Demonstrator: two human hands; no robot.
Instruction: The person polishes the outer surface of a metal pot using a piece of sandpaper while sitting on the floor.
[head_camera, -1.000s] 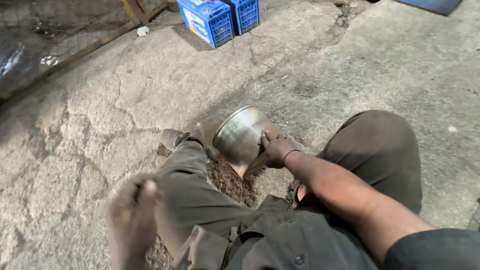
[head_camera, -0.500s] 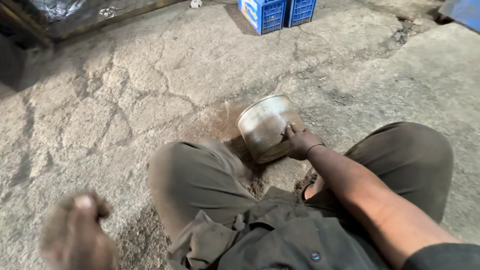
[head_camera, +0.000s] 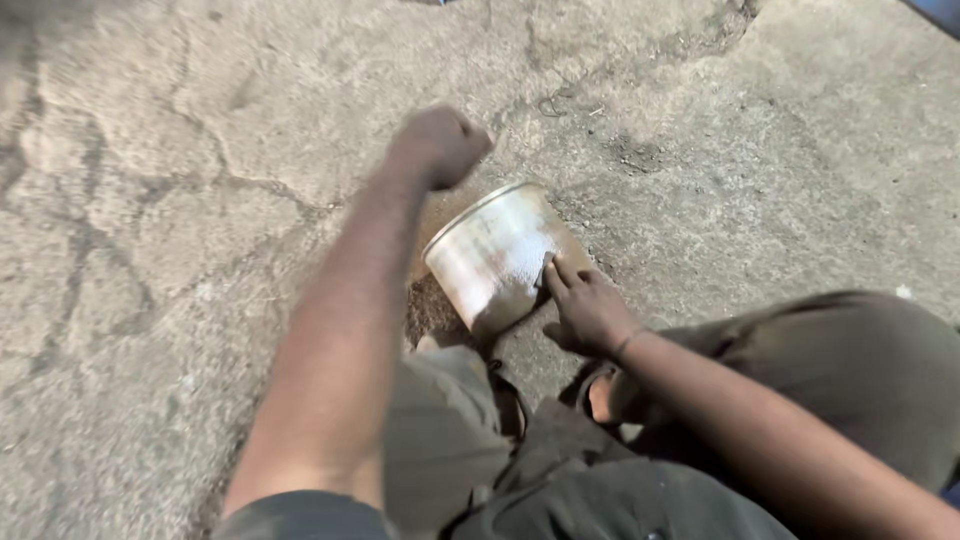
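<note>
Two hands in view. Left hand (head_camera: 437, 146) balled into a fist, raised above the ground just past the tin's far rim, not touching it; can't tell if it grips anything, view is blurred. Right hand (head_camera: 585, 310) spread narrow, fingertips (head_camera: 552, 275) pressed on the side of one metal tin (head_camera: 492, 255). Tin lies tilted on the cracked concrete floor (head_camera: 170, 250), just ahead of the person's knees. One patch of brown dirt (head_camera: 432, 310) beside the tin, touching its lower edge. Olive trousers (head_camera: 850, 370) on both legs.
</note>
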